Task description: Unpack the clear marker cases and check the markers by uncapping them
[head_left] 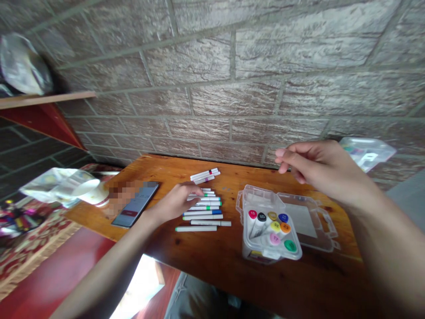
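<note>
My left hand point(175, 203) rests on the wooden table point(232, 266), fingers curled onto the top of a row of white markers point(204, 212) that lie side by side. Whether it grips one I cannot make out. Two or three more markers point(205, 175) lie apart near the wall. My right hand point(318, 166) hovers above the table's far right, fingers loosely bent and apart, holding nothing. Below it stands a clear plastic marker box point(270, 228) with its lid swung open to the right; several markers with coloured caps stand inside.
A phone point(136, 206) lies face up left of the markers. A crumpled plastic bag point(59, 186) sits at the table's left end. A brick wall runs behind. A clear plastic packet point(367, 153) lies at the far right. Red floor and a patterned rug are below left.
</note>
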Motion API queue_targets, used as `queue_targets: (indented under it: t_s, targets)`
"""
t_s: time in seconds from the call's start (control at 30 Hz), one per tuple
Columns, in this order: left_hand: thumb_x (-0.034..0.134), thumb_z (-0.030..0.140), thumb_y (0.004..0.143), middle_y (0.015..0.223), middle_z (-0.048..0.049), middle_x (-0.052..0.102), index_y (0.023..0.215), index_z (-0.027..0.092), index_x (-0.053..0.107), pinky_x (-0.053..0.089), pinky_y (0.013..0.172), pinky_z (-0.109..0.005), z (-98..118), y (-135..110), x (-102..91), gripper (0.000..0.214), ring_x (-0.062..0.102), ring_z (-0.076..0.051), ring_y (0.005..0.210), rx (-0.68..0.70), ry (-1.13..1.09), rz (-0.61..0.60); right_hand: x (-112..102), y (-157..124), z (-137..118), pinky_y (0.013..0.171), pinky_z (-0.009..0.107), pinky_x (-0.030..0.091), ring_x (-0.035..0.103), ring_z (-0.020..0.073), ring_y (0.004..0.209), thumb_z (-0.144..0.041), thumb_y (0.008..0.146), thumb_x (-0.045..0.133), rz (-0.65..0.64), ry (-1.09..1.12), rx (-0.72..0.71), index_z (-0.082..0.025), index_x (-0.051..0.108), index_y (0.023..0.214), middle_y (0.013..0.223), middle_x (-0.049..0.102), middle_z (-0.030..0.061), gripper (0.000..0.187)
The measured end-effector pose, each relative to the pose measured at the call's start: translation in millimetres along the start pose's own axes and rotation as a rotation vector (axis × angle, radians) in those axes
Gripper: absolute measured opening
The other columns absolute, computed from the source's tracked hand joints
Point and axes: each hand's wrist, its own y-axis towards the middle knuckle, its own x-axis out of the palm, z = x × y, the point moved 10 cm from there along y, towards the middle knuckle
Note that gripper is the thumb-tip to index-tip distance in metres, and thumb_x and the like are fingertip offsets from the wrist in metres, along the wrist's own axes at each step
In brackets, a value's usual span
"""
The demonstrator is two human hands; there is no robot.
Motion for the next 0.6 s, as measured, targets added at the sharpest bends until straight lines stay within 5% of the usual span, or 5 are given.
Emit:
queue_targets:
  t_s: [0.6]
  targets:
    - [0.065,0.027,0.097,0.109,-0.0078,0.082,0.111,0.020,0.078,0.056,0.087,-0.027,-7.1,1.6,11.3,0.020,0.077,-0.022,0.098,0.034,0.003,-0.147,7.4,3.8,0.2,0.046,0.026,0.030,0.046,0.0108,0.048,-0.066,0.093,0.068,-0.025,-0.038,-0.012,-0.018,0.074,0.074,0.067,0.069,0.0063,0.052]
